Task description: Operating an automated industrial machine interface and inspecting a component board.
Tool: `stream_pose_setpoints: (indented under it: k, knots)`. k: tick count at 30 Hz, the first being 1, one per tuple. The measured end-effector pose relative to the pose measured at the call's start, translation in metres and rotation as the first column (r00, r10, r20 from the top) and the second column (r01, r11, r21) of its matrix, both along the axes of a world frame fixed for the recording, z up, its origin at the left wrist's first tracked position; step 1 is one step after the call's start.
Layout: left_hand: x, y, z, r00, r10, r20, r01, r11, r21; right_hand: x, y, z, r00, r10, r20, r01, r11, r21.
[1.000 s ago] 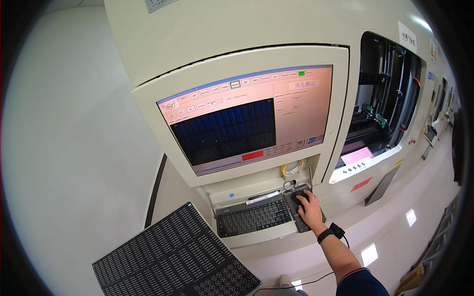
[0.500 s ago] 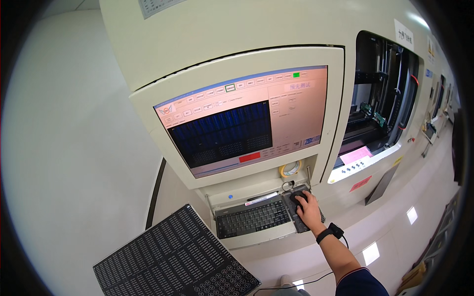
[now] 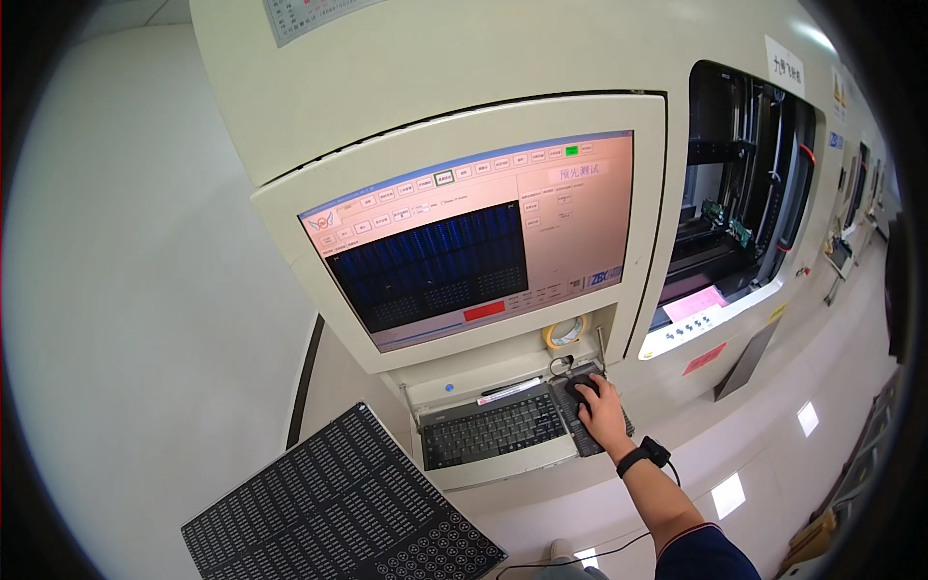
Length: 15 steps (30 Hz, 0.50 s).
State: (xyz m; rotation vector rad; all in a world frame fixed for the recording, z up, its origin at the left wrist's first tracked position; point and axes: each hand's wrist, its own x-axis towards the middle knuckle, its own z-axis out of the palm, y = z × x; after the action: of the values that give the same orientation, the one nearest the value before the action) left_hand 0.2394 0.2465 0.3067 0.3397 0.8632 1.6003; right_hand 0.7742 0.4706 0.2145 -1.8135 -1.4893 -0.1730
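Observation:
My right hand [image 3: 603,410] rests over a black computer mouse [image 3: 582,389], its fingers curved around it. The mouse lies on a dark pad at the right end of the pull-out tray. Beside it on the left is a black keyboard [image 3: 495,429]. Above the tray, a monitor [image 3: 570,246] set in the cream machine shows a pink window with a dark blue panel and a red bar. A black panel [image 3: 329,503] covered in rows of fine pale marks and round patterns tilts at the lower left. What supports it is hidden, and my left hand is out of sight.
Behind the mouse stands a roll of yellow tape [image 3: 565,333]. A white pen-like stick [image 3: 508,391] lies along the keyboard's back edge. To the right, an opening [image 3: 725,193] in the machine shows dark rails and green parts, with a row of buttons [image 3: 688,330] below.
The view has shifted very slightly. My right hand stays on the mouse, and the black panel keeps nearly the same place.

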Motion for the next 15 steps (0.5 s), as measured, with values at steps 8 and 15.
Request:
stream_pose_setpoints:
  k: [8, 15]
  knots:
    - [-0.001, 0.001, 0.0, 1.0, 0.031, 0.003, -0.031, 1.0, 0.002, 0.001, -0.001, 0.0, 1.0, -0.005, 0.002, 0.005, 1.0, -0.009]
    - [0.011, 0.004, 0.017, 0.997, 0.063, -0.037, -0.062, 0.998, 0.017, 0.0, -0.003, 0.003, 1.0, -0.005, -0.005, 0.005, 1.0, -0.023]
